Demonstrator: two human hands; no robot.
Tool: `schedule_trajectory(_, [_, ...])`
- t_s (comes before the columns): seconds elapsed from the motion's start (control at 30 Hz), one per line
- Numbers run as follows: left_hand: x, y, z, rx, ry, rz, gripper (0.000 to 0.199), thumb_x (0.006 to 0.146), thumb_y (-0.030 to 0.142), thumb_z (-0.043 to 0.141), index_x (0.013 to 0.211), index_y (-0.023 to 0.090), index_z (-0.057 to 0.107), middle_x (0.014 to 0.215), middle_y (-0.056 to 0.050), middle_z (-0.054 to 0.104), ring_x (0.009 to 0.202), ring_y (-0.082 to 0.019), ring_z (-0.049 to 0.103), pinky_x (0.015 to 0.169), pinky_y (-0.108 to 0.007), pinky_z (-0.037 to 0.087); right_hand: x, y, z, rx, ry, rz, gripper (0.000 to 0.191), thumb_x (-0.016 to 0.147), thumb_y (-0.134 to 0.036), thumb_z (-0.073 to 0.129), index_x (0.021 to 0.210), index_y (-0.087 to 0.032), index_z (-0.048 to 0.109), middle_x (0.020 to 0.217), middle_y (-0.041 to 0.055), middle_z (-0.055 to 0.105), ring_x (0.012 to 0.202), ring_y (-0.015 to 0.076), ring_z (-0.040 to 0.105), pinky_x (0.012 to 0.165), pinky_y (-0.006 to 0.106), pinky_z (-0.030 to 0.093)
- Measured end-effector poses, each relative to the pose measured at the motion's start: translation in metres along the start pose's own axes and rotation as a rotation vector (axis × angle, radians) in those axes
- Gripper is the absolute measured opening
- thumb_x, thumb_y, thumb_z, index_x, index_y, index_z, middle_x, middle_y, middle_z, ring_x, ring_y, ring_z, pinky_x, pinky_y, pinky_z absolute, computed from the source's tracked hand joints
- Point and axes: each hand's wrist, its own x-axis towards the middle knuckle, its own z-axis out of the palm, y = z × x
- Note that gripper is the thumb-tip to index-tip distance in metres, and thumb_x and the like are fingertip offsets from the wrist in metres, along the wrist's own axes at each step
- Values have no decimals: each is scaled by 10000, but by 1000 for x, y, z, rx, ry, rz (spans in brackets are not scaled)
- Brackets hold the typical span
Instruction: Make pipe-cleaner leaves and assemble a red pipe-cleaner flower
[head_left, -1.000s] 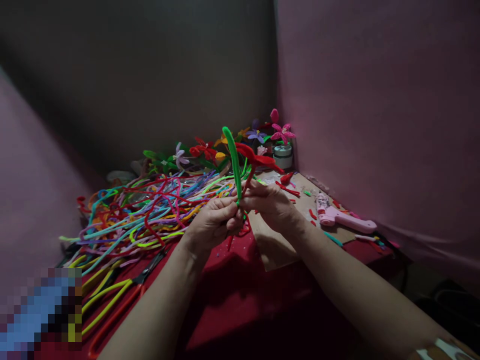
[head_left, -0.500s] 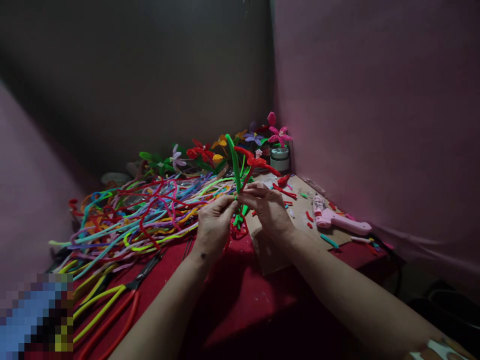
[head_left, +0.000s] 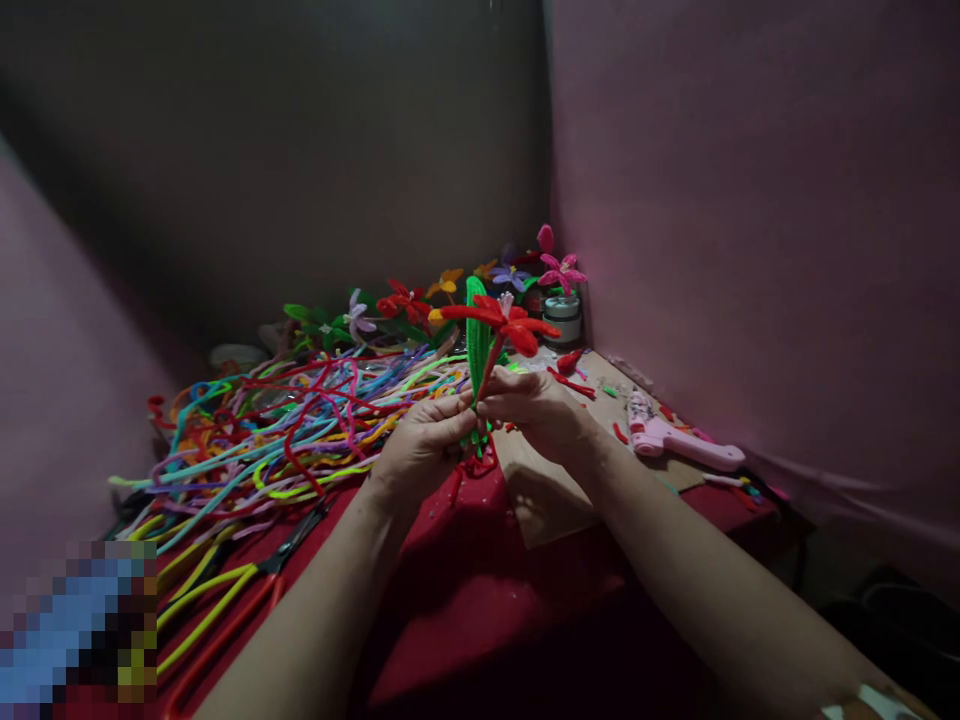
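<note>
Between my hands stands a red pipe-cleaner flower with pale stamens and a red stem. Beside its stem rises a long green pipe-cleaner leaf. The fingers of my left hand pinch the leaf's lower end. My right hand is closed around the flower's stem, close against the left fingertips. Below the fingers, more green and red pieces show, partly hidden by the hands.
Loose colourful pipe cleaners pile up at left, with scissors and red-handled pliers in front. At right, a pink glue gun rests on cardboard among scraps. Finished flowers and a pot line the back.
The flower and leaf have turned: the leaf now shows its broad face and the bloom sits closer to it. My left hand has rotated and shifted slightly left and down.
</note>
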Motion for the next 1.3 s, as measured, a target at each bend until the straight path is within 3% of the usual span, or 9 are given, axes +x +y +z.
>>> schedule_trajectory(0.17, [0,3,-3,95,-3,5,244,635,329,685,742,114,639,545,29,469,431,-29,315,421,-175,249,0,2,3,8,123,-39,109,545,-183,718,627,-170,648,683,-23,586,664,103,526,699,264,411])
schedule_trajectory(0.37, [-1,0,2,735,224,325,171,692,275,620,809,158,665,741,-23,636,665,-137,539,654,-245,406,3,11,6,-125,368,-142,128,558,-238,710,600,-167,611,649,-31,546,668,107,509,712,274,413])
schedule_trajectory(0.43, [-1,-5,3,876,318,449,155,722,272,582,808,172,664,757,-29,639,704,-151,551,702,-260,404,4,14,7,-188,398,-159,128,570,-245,704,570,-160,609,645,-30,532,664,104,487,715,275,405])
schedule_trajectory(0.5, [-1,-8,2,910,348,478,152,747,268,551,808,176,656,739,-23,624,690,-142,542,691,-253,397,4,14,7,-233,375,-155,118,590,-248,692,565,-157,622,634,-27,527,662,106,474,710,278,399])
schedule_trajectory(0.77, [-1,5,-3,321,98,142,187,746,287,579,655,124,566,540,37,406,470,-43,308,451,-183,234,2,6,7,-172,162,-86,113,638,-243,649,728,-193,695,684,-14,631,719,128,531,736,291,398])
schedule_trajectory(0.93, [-2,-1,-3,-21,-68,4,183,670,288,648,667,132,550,494,48,369,432,-42,300,424,-173,250,1,3,1,-132,47,-25,132,646,-228,640,757,-180,694,698,-4,638,729,134,548,762,300,398])
schedule_trajectory(1.03, [-4,0,-3,-65,-147,-69,220,634,314,664,716,136,565,467,64,320,409,-48,284,414,-187,269,1,3,-3,-95,-46,37,168,656,-238,635,804,-179,685,666,-3,632,667,130,555,717,300,414])
schedule_trajectory(1.13, [-5,5,0,184,-46,25,209,690,335,612,669,131,571,508,33,405,437,-57,333,429,-194,273,2,5,-3,-91,94,-17,125,613,-231,673,728,-183,679,690,-12,630,659,118,551,714,285,414])
schedule_trajectory(1.3, [-4,6,6,792,271,362,124,714,256,577,741,157,646,655,-5,586,620,-116,496,604,-224,374,2,11,4,-216,309,-118,111,635,-270,652,715,-198,681,751,-11,619,772,130,544,767,276,397])
